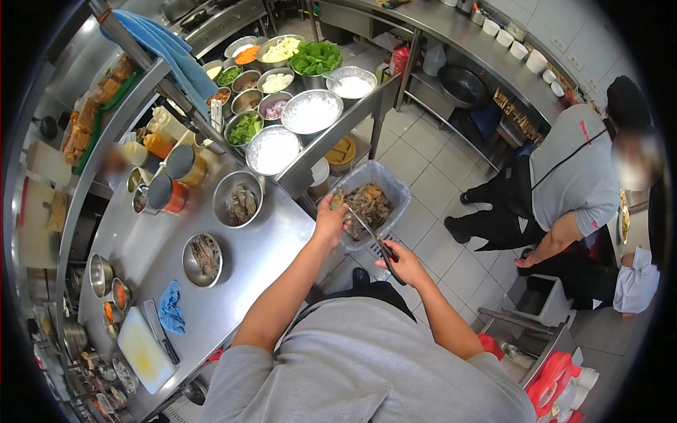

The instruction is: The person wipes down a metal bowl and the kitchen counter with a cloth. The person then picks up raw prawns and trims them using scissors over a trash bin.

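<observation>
Over a lined bin of shrimp scraps, my left hand pinches what looks like a shrimp. My right hand is closed on the handles of black-handled scissors; their blades point up and left toward my left hand. On the steel table to the left stand two metal bowls. The upper bowl contains grey shrimp, and the lower bowl contains more shrimp.
A white cutting board, a knife and a blue cloth lie at the lower left. Several ingredient bowls fill a rack ahead. At the right, a person in a grey shirt stands near a grey bin.
</observation>
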Action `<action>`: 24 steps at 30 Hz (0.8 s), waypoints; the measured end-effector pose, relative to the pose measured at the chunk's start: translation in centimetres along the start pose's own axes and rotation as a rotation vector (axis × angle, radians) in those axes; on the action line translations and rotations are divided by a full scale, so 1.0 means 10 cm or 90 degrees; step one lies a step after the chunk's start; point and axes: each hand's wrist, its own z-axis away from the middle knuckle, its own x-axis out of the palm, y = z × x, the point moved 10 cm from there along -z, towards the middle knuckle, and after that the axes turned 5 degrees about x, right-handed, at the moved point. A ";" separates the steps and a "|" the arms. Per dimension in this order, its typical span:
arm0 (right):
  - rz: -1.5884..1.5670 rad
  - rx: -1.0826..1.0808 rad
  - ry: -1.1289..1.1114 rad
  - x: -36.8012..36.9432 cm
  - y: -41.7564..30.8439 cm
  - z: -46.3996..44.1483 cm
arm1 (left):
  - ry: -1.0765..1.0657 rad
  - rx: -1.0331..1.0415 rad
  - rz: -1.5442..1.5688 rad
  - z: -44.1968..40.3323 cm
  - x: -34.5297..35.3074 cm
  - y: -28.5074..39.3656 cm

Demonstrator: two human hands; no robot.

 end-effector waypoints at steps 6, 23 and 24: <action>-0.186 -0.002 -0.084 0.19 0.16 -0.04 | -0.016 0.028 -0.076 -0.04 0.04 -0.03; -0.266 0.007 -0.022 0.31 0.14 -0.02 | -0.027 0.096 -0.156 -0.04 0.05 0.05; -0.265 0.007 -0.021 0.31 0.14 -0.01 | -0.028 0.096 -0.155 -0.04 0.05 0.05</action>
